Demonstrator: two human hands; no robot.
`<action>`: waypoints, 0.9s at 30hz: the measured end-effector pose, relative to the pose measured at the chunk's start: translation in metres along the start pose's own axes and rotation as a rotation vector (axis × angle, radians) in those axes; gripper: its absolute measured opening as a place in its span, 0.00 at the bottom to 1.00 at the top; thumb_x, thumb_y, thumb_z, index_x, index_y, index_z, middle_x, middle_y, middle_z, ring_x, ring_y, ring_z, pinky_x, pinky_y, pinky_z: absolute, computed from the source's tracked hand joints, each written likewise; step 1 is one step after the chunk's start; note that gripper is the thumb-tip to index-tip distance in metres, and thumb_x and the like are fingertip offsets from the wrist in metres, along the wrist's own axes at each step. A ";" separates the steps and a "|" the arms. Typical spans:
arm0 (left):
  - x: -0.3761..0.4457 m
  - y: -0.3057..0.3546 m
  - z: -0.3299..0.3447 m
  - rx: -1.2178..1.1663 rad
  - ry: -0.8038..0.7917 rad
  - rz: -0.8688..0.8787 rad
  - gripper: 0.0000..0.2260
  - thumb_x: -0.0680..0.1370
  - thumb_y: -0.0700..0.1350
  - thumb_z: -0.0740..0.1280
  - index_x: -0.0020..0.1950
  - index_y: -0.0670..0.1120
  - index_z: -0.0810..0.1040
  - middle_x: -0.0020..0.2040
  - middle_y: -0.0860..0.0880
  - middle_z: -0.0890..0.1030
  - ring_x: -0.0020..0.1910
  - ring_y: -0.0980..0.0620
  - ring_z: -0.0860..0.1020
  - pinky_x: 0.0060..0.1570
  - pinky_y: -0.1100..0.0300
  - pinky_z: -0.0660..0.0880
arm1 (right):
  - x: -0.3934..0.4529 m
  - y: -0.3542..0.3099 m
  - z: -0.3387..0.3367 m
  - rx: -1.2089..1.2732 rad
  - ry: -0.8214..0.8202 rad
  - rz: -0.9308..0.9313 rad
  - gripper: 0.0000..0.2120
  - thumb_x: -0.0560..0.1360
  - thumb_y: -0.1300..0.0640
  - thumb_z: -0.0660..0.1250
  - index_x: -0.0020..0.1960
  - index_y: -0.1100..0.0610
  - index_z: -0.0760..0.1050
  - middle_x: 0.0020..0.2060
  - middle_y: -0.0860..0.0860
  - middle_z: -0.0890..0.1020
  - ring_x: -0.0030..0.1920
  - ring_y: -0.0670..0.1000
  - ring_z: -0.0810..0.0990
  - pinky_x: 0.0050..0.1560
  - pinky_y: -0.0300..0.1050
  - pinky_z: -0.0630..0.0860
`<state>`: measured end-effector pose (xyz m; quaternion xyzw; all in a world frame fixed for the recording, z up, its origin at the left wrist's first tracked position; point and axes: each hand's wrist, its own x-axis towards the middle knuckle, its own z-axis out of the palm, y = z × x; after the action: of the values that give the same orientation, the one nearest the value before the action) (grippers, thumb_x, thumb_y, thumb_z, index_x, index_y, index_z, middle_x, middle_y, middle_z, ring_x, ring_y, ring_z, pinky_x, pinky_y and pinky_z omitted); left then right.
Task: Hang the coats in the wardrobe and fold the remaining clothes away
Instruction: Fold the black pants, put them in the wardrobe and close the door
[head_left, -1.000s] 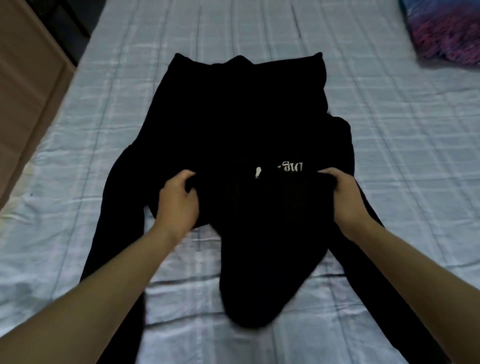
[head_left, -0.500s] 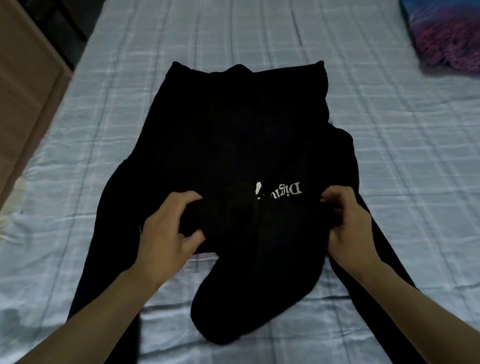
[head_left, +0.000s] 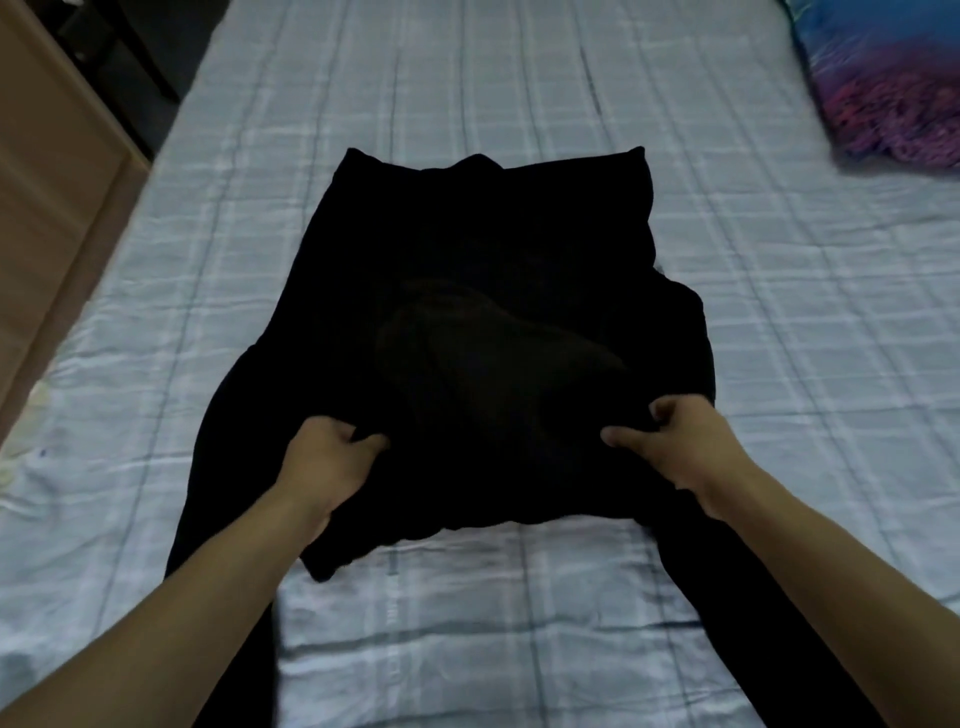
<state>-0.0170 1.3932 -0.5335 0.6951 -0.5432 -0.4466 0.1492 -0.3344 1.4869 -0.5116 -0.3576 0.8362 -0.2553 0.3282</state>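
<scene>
A bed (head_left: 545, 104) under a pale checked sheet fills the room, wooden furniture (head_left: 47, 171) along its left side. A black garment (head_left: 483, 291) lies spread in the middle (sleeves trailing toward the person). The left hand (head_left: 327, 462) and right hand (head_left: 675, 441) each pinch its near fold.

1. We cannot read folds or seams in the black garment (head_left: 493, 312); it is too dark.
2. Both sleeves run off the bottom edge.
3. Left hand (head_left: 327, 462) and right hand (head_left: 675, 447): fingertips buried in fabric.
4. Colourful cloth (head_left: 893, 88) cut by the right edge; wooden furniture (head_left: 47, 171) by the left.
</scene>
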 end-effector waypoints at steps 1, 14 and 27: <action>-0.002 -0.011 0.001 0.023 0.001 0.002 0.20 0.77 0.44 0.71 0.27 0.44 0.71 0.20 0.51 0.72 0.19 0.56 0.72 0.21 0.64 0.67 | -0.004 0.005 0.002 -0.042 0.039 -0.009 0.21 0.66 0.49 0.80 0.34 0.56 0.69 0.25 0.47 0.74 0.22 0.43 0.73 0.22 0.33 0.66; -0.059 -0.048 -0.002 0.585 0.264 1.019 0.07 0.77 0.43 0.66 0.50 0.43 0.82 0.52 0.48 0.79 0.50 0.47 0.75 0.50 0.55 0.71 | -0.058 0.036 0.016 -0.384 0.172 -0.808 0.12 0.69 0.55 0.78 0.49 0.56 0.80 0.50 0.50 0.77 0.50 0.50 0.76 0.49 0.46 0.76; -0.068 -0.065 0.015 1.010 -0.020 0.837 0.26 0.68 0.54 0.76 0.64 0.46 0.80 0.58 0.47 0.83 0.57 0.46 0.81 0.61 0.45 0.74 | -0.062 0.071 0.044 -0.728 0.126 -0.803 0.21 0.64 0.66 0.79 0.56 0.60 0.82 0.52 0.54 0.83 0.55 0.57 0.82 0.60 0.58 0.77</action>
<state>0.0109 1.4811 -0.5556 0.4057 -0.9120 -0.0473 -0.0392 -0.3004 1.5697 -0.5646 -0.7232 0.6865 -0.0757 0.0091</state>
